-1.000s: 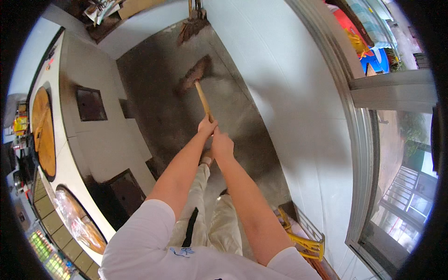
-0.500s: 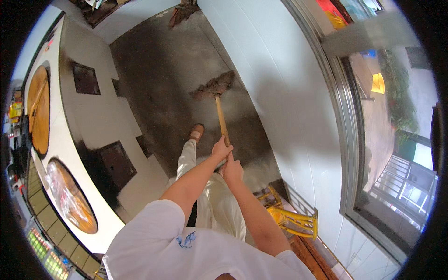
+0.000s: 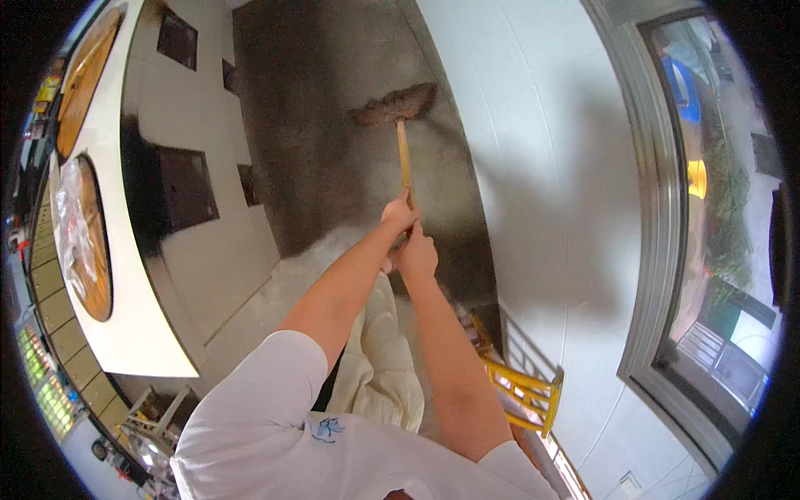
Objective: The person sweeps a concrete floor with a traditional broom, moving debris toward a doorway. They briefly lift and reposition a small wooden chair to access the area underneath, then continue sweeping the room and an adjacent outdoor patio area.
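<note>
Both my hands grip the light wooden handle of a broom [image 3: 405, 158] with a wide, dark brown fibre head. My left hand [image 3: 400, 213] is closed round the handle, farther along toward the head. My right hand [image 3: 416, 253] is closed just behind it, nearer my body. The broom head lies out in front of me, against the dark grey floor [image 3: 317, 167]. The handle's near end is hidden by my hands.
On the left stands a white-topped stove [image 3: 146, 317] with dark openings and round wooden lids [image 3: 98, 250], one under clear plastic. A pale wall [image 3: 533, 167] and window frame [image 3: 637, 167] run along the right. A yellow chair [image 3: 525, 387] stands behind my right arm.
My view has shifted, and the stove and wall lie differently in it. My hands keep their hold on the broom. The shoe seen before is out of sight now.
</note>
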